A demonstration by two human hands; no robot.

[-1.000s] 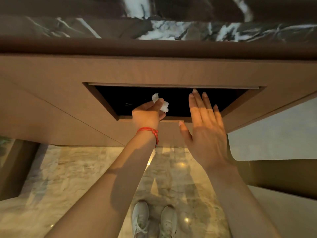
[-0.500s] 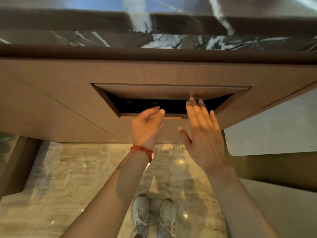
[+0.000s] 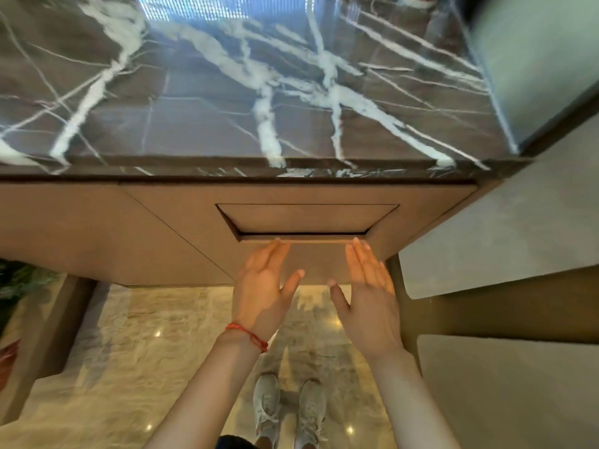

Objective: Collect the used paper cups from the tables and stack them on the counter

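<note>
1. In front of the dark marble desk (image 3: pixel 227 92), both hands hang empty: the left hand (image 3: pixel 262 286) and right hand (image 3: pixel 369 296) have straight, released fingers whose tips reach the lower edge of the flap (image 3: pixel 304 218) in the brown panel (image 3: pixel 97 228).
2. No paper cups show anywhere, on the desk or in either hand, so no stack has begun as far as this view tells; collecting and stacking appear to be wholly left.
3. One second ago the flap was pushed in, showing a dark opening, and the left hand pinched a white scrap, probably tissue. Now the flap is almost closed, the scrap is gone, and the view takes in more of the desk top.
</note>
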